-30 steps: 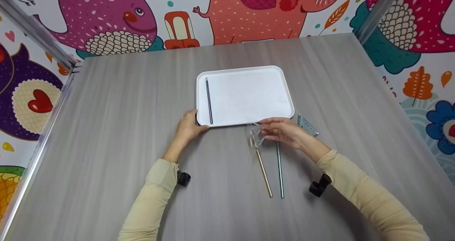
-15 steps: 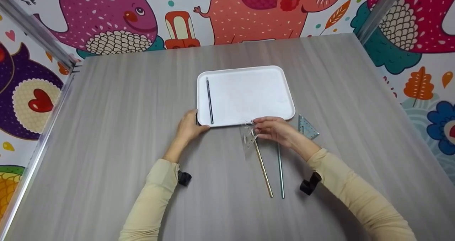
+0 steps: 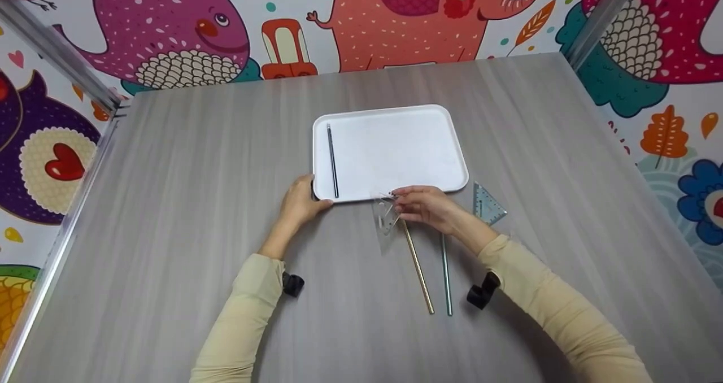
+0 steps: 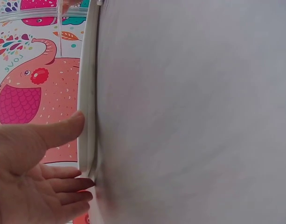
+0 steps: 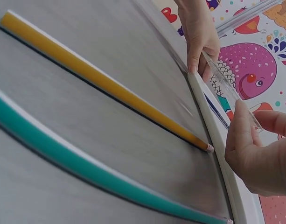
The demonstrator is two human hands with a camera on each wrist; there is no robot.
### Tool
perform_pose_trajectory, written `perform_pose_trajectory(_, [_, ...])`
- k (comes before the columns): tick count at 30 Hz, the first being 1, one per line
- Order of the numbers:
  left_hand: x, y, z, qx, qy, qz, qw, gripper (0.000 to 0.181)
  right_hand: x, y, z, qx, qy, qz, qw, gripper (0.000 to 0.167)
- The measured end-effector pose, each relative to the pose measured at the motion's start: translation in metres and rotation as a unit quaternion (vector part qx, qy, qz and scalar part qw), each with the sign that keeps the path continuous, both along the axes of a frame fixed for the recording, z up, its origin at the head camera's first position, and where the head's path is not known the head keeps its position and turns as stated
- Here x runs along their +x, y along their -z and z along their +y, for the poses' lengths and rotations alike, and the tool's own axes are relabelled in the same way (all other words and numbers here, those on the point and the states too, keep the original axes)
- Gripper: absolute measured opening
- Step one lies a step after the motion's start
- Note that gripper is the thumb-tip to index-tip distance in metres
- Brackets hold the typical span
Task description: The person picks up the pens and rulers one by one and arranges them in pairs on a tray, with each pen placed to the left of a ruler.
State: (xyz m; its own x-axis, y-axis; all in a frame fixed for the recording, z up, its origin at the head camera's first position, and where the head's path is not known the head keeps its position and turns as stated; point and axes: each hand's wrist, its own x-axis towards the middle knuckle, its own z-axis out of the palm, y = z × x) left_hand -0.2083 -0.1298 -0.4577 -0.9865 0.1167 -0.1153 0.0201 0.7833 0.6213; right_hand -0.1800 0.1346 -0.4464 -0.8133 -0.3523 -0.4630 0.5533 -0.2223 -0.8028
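Note:
The left hand (image 3: pixel 301 200) rests at the near left corner of the white tray (image 3: pixel 395 151), its thumb on the tray's edge; in the left wrist view that hand (image 4: pixel 45 172) has its fingers extended beside the rim (image 4: pixel 88 93). Pinched between the thumb and fingers of the right hand (image 3: pixel 432 208) is a clear triangular ruler (image 3: pixel 386 219), held over the tray's near edge. The right wrist view shows this ruler (image 5: pixel 226 84) edge-on in the right hand (image 5: pixel 259 149). A dark pencil (image 3: pixel 332 160) lies on the tray's left side.
In front of the tray, a gold pencil (image 3: pixel 418 270) and a teal pencil (image 3: pixel 446 275) lie on the grey table (image 3: pixel 169 202). Another triangular ruler (image 3: pixel 488 205) lies right of the right hand. Patterned walls (image 3: pixel 406 21) border the table.
The right hand has moved left with the clear triangular ruler, uncovering more of the other ruler on the table. The left hand and the tray have stayed in place.

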Motion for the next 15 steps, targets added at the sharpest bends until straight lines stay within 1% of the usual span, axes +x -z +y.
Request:
perform_pose_trajectory(7, [0.0015, -0.0012, 0.0001, 0.006, -0.001, 0.003, 1.0000, 0.062, -0.0027, -0.0010, -0.0044, 0.003, 0.007, -0.001, 1.0000, 0.026])
perform_pose_trajectory(11, [0.0016, -0.0014, -0.0001, 0.011, -0.002, 0.003, 0.9999, 0.060, -0.0049, -0.0013, -0.0059, 0.002, 0.014, -0.005, 0.9999, 0.023])
perform_pose_trajectory(15, [0.0012, -0.0020, 0.0006, 0.006, -0.002, 0.002, 1.0000, 0.062, -0.0068, -0.0009, -0.0067, 0.008, 0.020, -0.010, 0.9997, 0.022])
